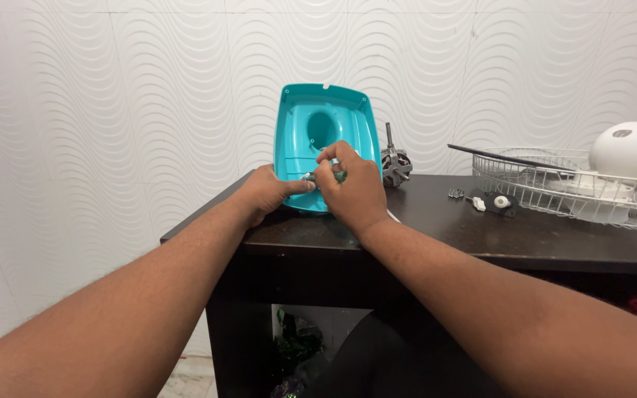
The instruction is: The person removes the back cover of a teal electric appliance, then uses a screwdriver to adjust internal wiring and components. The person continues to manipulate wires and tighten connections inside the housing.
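One teal plastic housing stands upright on one dark table. Two hands are in view, the left hand and the right hand. One electric motor with a single shaft sits behind them. One white wire grille, one white domed cover, one small black-and-white knob part and one small cluster of screws, too small to count.
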